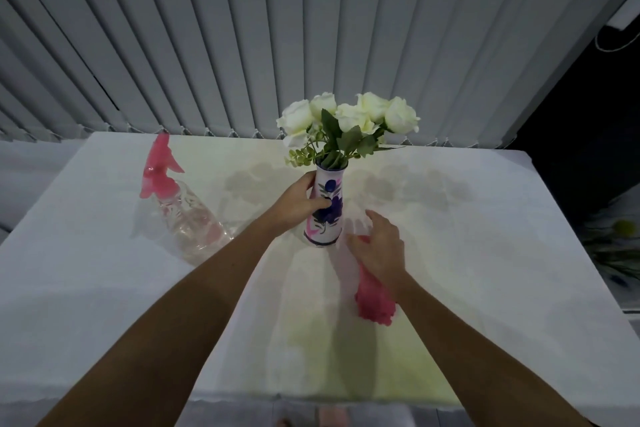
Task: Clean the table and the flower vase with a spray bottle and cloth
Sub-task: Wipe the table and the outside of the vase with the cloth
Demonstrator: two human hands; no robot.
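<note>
A tall white vase (328, 218) with blue and pink flower patterns stands upright at the middle of the white table (485, 236). It holds white roses (349, 114) with green leaves. My left hand (299, 204) is wrapped around the vase's left side. My right hand (379, 246) holds a pink cloth (375, 302) just right of the vase's base; the cloth hangs down below my palm. A clear spray bottle (187, 218) with a pink trigger head stands to the left of the vase, apart from both hands.
Grey vertical blinds (242, 28) hang right behind the table's far edge. A dark area with a plant (620, 253) lies past the table's right edge. The table's near edge runs along the bottom of the view.
</note>
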